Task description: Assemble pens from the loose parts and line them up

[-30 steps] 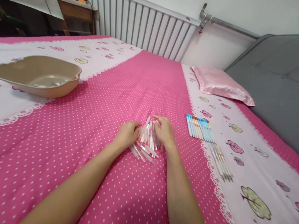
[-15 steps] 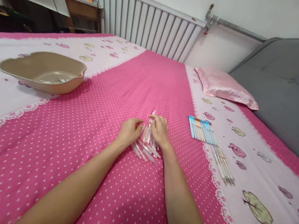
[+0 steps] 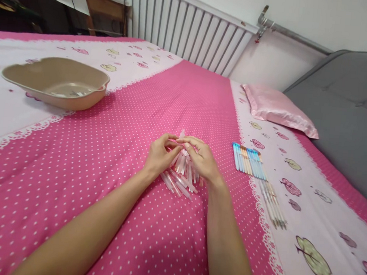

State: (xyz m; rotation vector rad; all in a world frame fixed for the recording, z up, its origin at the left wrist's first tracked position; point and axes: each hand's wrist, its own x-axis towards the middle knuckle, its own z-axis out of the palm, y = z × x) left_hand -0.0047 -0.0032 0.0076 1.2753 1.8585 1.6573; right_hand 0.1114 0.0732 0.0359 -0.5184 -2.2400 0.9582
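A heap of clear and pinkish pen barrels (image 3: 181,178) lies on the pink dotted bedspread (image 3: 110,156). My left hand (image 3: 158,156) and my right hand (image 3: 202,159) hover just above the heap, fingertips meeting. Both pinch one thin pale tube (image 3: 180,142) between them, its tip poking up past the fingers. To the right lies a row of blue and orange pen parts (image 3: 248,161), and past it a row of thin refills (image 3: 272,203).
A beige heart-shaped basin (image 3: 56,81) with a few small pieces inside sits at the far left. A pink pillow (image 3: 278,110) lies at the back right beside a grey padded headboard (image 3: 351,114). A white radiator (image 3: 187,34) lines the far wall.
Both hands rose from the heap and came together, fingertips now pinching one tube above it. The camera shifted slightly right.
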